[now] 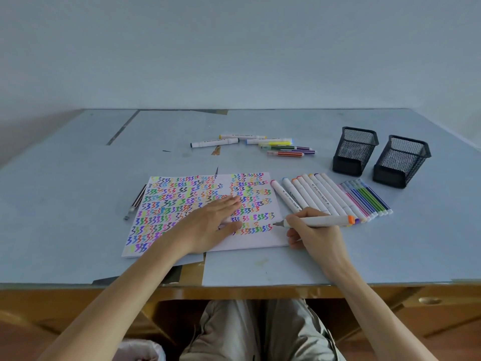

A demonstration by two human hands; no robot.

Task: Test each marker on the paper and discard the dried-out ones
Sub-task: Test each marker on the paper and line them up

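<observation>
Paper, already crowded with rows of coloured zigzag marks, lay near the middle of the blue table, and the left hand rested flat on it with fingers straight, pinning the sheet. The right hand gripped a white marker with an orange end in a writing hold, its dark tip down at the right end of the nearest row of marks, close to the sheet's right edge. Whether the tip touched the paper could not be told. This looked like the testing step for that one marker. Just to the right lay a tidy row of markers, side by side, thick white ones to the left and thin coloured ones to the right. A looser group of markers lay farther off, beyond the paper. Two black mesh pen holders stood at the far right, well apart from the sheet, and a pen lay at the paper's left edge. The next move probably called for a short stroke, then a judgement of the line: strong ink meant keeping it, a faint or missing trace meant discarding it.
</observation>
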